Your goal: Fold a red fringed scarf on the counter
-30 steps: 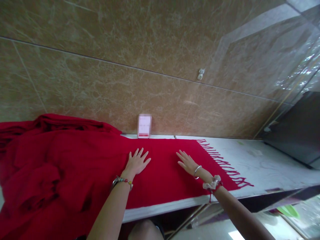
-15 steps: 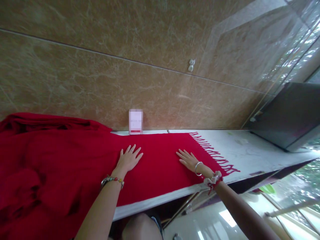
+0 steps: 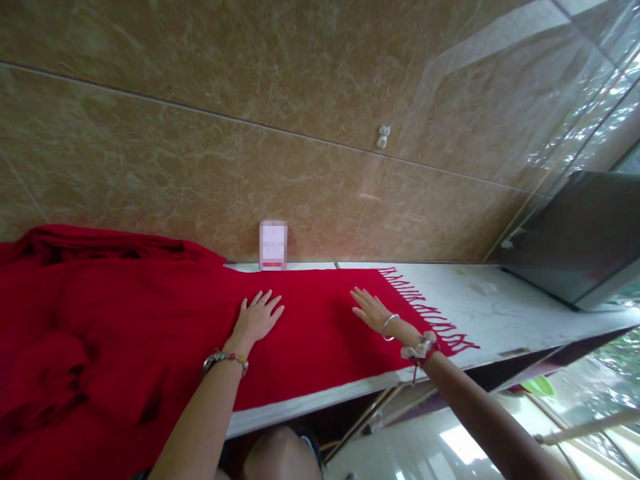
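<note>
A red fringed scarf [image 3: 310, 347] lies spread along a white counter, its tasselled end to the right. On the left it runs into a loose, rumpled heap. My left hand [image 3: 257, 317] rests flat on the cloth with fingers spread. Over the right part of the scarf is my right hand [image 3: 371, 310], fingers stretched out and pointing left; a shadow lies under it, and I cannot tell whether it touches the cloth. Neither hand grips anything.
A small blurred card or phone [image 3: 273, 245] leans on the marbled tile wall [image 3: 200, 167] behind the scarf. A cat-shaped hook [image 3: 383, 136] sticks to the wall. A dark box-like appliance [image 3: 575, 240] stands on the white counter [image 3: 480, 293] at right. A green basin [image 3: 539, 385] is lower down.
The view has shifted a little to the right. My right hand has moved slightly over the cloth, toward the wall in the last half second. My left hand stays flat in place.
</note>
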The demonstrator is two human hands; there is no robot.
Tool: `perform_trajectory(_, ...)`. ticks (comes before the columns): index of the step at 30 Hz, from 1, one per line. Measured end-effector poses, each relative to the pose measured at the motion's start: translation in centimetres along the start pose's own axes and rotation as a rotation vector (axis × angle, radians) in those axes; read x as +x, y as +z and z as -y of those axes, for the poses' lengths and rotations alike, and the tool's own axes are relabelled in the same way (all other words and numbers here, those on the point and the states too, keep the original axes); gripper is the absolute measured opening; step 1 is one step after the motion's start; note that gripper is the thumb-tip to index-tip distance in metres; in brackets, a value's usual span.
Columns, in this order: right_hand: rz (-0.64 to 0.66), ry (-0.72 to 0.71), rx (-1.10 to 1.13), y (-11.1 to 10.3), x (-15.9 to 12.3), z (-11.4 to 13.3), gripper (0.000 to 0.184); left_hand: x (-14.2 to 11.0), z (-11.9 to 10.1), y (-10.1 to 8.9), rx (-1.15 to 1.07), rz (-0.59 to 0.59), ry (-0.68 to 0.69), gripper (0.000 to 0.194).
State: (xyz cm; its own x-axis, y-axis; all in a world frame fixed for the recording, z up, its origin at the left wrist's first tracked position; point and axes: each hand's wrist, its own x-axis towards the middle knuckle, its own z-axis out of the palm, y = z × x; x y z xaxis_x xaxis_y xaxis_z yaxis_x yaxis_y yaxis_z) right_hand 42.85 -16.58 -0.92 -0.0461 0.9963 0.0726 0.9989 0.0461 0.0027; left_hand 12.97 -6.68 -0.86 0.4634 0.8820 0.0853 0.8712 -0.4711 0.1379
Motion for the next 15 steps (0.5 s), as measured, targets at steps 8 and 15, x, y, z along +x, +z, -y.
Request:
perform_trajectory(8, 0.079, -0.345, 0.136, 0.2, 4.9, 14.2, 0.058, -0.3, 0.3, -0.4, -0.019, -0.069, -0.13, 0.044)
perform_trajectory(15, 0.094, -0.216, 0.056, 2.0, 5.0, 8.3, 0.05, 0.0, 0.3, -0.2, 0.022, 0.017, -0.128, 0.049)
